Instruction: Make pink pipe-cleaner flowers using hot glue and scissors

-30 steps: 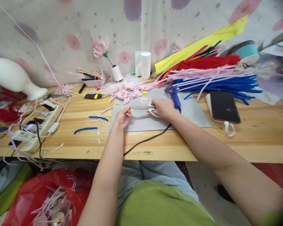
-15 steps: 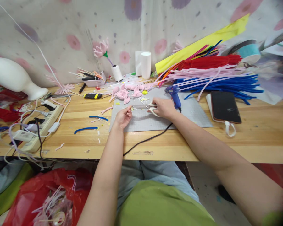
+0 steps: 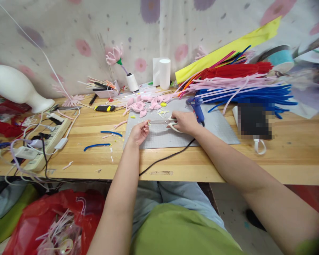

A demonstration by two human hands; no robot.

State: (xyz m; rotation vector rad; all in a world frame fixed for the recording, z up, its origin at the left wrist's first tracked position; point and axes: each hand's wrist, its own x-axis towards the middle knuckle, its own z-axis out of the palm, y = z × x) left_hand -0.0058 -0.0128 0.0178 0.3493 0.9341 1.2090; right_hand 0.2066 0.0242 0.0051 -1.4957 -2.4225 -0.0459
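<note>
My right hand [image 3: 184,122] is closed around the white handles of a pair of scissors [image 3: 159,122], whose blades point left. The blade tips reach the fingertips of my left hand [image 3: 140,132]. Thumb and forefinger of that hand pinch a small yellowish piece [image 3: 149,122], too tiny to name. Both hands are over the grey mat [image 3: 159,141]. Just beyond them lie pink petal-shaped pieces [image 3: 138,107], a small bundle of thin yellow and white strands [image 3: 162,113] and a yellow piece [image 3: 163,104]. A blue glue gun [image 3: 197,108] rests behind my right hand.
Blue [image 3: 250,96], pink and red pipe cleaners are heaped at the back right. A pink flower [image 3: 114,56] stands in a white holder. A power strip [image 3: 49,143] with tangled cables lies left. The glue gun's black cord [image 3: 164,157] crosses the front edge.
The scissors and both hands stay almost in place. Slightly more of the yellowish piece shows at my left fingertips.
</note>
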